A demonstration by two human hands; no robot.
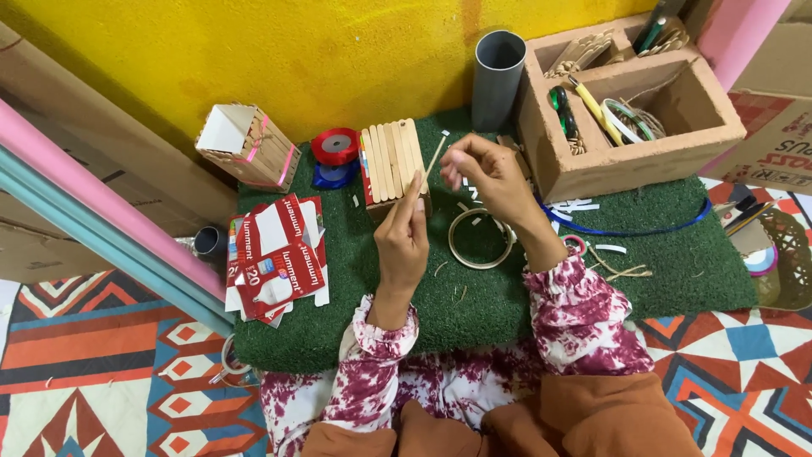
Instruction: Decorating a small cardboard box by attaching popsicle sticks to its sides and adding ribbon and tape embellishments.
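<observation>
Both hands work at frame centre: left hand and right hand each pinch one thin wooden stick, just beside the craft-stick box. Green turf mat offers open room toward lower centre.

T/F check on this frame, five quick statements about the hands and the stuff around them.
1. Both hands pinch one thin wooden stick between them. True; left hand, right hand.
2. The grey tube lies flat. False: it stands upright.
3. The red ribbon spool sits on a blue one. True.
4. The round hoop lies inside the brick-coloured box. False: it lies on the green mat.
5. A slatted stick panel lies behind the left hand. True.
</observation>
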